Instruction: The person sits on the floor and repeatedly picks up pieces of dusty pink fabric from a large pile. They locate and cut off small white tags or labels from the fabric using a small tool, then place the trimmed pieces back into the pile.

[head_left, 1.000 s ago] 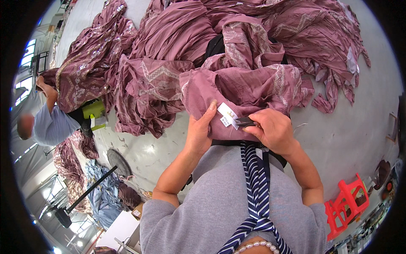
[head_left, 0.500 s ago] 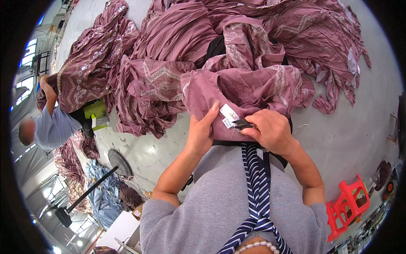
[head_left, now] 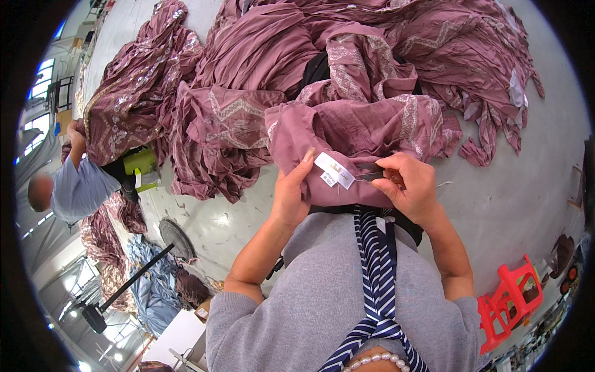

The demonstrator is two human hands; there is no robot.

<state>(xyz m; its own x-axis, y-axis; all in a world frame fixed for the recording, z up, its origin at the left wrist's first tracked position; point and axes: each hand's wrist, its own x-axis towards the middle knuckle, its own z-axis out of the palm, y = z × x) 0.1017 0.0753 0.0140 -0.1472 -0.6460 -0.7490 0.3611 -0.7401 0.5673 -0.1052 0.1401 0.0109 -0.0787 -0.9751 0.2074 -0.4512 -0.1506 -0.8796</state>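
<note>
A mauve garment (head_left: 377, 124) with silvery patterned bands is spread in front of me, its near edge against my body. My left hand (head_left: 291, 193) pinches the cloth at the left, thumb on top and fingers underneath. Beside that thumb a white label (head_left: 333, 168) lies on the fabric, with a smaller white tag partly beneath it. Thumb and fingers of my right hand (head_left: 410, 187) hold small dark thread snips (head_left: 370, 172), blades spread and pointing left at the label's right end. A fine loose thread shows below the label.
More mauve garments (head_left: 260, 53) are heaped beyond. At the left, a person in a light blue top (head_left: 83, 186) handles similar cloth near a yellow-green container (head_left: 144, 166). A red plastic stool (head_left: 517, 288) stands at the lower right; a black pole (head_left: 137, 278) is at the lower left.
My right hand has shifted slightly right, and the snips' blades have spread and drawn back from the label. The label lies turned more fully into view. The other person's hand has lowered slightly.
</note>
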